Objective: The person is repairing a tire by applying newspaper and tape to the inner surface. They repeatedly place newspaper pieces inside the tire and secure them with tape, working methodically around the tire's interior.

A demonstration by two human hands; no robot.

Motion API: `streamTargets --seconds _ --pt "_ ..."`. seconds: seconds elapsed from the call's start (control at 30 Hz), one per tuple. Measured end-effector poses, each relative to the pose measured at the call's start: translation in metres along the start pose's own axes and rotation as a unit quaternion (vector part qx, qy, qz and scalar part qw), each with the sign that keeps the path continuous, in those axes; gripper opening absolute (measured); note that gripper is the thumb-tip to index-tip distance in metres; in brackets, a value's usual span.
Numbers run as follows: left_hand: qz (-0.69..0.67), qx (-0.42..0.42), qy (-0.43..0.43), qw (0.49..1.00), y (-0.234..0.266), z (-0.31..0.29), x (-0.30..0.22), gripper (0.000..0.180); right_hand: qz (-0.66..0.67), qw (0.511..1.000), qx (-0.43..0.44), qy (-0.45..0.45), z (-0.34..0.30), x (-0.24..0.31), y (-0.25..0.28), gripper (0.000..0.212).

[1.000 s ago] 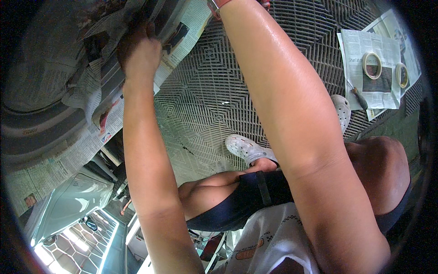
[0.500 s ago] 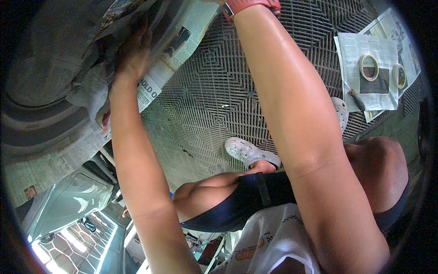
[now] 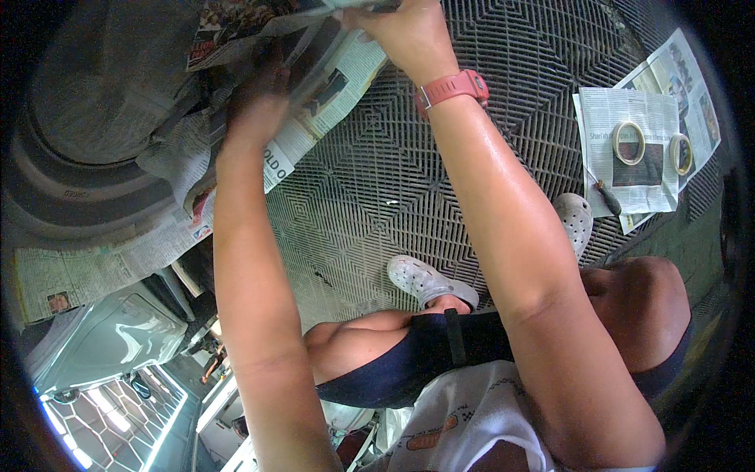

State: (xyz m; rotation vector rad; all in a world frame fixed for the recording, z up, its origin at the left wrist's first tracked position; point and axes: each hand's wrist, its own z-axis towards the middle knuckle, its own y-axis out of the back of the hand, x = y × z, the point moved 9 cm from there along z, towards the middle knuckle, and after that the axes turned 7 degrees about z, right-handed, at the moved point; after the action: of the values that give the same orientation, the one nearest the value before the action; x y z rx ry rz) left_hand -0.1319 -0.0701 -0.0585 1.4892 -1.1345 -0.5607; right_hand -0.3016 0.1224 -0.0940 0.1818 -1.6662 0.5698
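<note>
A large, dark grey round part with ringed edges, like a wheel or its arch, fills the upper left. Sheets of newspaper hang along its border, and a crumpled piece lies over its ringed edge. My left hand reaches in among the sheets; it is blurred, with its fingers in shadow. My right hand, below a red watch on the wrist, is at the upper edge of the view. Its fingers pinch the paper's far edge, partly cut off by the frame.
On the ribbed floor grating at right, newspaper sheets carry two tape rolls and a dark-handled screwdriver. My light clogs stand below. A pale glossy car panel is at lower left, with a distant person.
My right hand has come further into view, moving down with its watch. My left hand has shifted slightly right and blurs. The whole view has moved a little.
</note>
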Motion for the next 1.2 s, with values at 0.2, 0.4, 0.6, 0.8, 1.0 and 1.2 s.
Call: streamTargets --seconds 0.2,0.4,0.6,0.8,1.0,1.2 --pt "0.044 0.044 0.031 0.998 -0.017 0.005 -0.003 0.052 -0.074 0.986 -0.138 0.062 0.021 0.026 -0.003 0.034" --pt "0.064 0.035 -0.020 0.997 -0.040 0.014 0.004 0.046 -0.183 0.952 -0.174 0.171 0.043 0.042 -0.025 0.018" --pt "0.096 0.081 0.052 0.991 -0.040 0.021 0.007 0.047 -0.256 0.953 -0.077 0.143 0.086 0.029 -0.046 0.019" --pt "0.041 0.093 0.067 0.993 -0.025 0.018 0.001 0.048 -0.295 0.941 -0.040 0.164 0.068 0.035 -0.029 0.015" --pt "0.055 0.102 0.052 0.992 -0.022 0.026 0.008 0.052 -0.311 0.933 -0.091 0.156 0.056 0.032 -0.037 0.015" --pt "0.030 0.149 0.070 0.986 -0.016 0.046 -0.016 0.051 -0.343 0.897 -0.110 0.256 0.078 0.021 -0.060 0.017"
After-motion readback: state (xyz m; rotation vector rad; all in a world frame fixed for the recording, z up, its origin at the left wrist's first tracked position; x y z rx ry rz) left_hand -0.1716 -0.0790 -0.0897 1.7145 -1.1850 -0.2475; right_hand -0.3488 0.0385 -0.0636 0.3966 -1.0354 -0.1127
